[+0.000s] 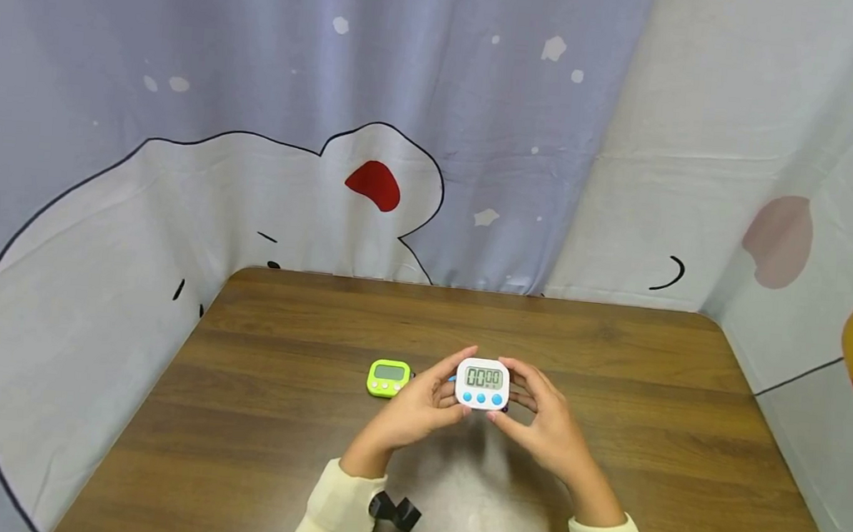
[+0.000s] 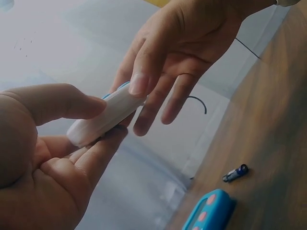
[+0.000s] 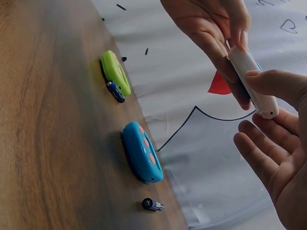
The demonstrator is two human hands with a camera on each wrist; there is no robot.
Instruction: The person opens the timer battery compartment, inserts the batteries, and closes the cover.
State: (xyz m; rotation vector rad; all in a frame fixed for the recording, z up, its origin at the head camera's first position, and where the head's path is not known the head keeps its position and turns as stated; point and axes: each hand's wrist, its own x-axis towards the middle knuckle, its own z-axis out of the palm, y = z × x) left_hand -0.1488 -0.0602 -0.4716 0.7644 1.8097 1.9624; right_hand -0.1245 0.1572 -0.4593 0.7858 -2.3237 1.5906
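A white digital timer (image 1: 482, 384) with blue buttons is held up over the table, its display showing zeros. My left hand (image 1: 423, 403) pinches its left side between thumb and fingers. On the other side my right hand (image 1: 545, 421) pinches it too, the lower fingers spread free in the left wrist view. A green timer (image 1: 388, 378) lies on the table beyond my left hand. The blue timer (image 3: 141, 153) with pink buttons is mostly hidden behind the white one in the head view. One battery (image 3: 115, 92) lies by the green timer, another battery (image 3: 152, 205) near the blue one.
The brown wooden table (image 1: 269, 454) has rounded far corners. Behind it and along both sides hangs a printed curtain (image 1: 263, 53). Black camera mounts (image 1: 394, 512) sit on both wrists over pale sleeves.
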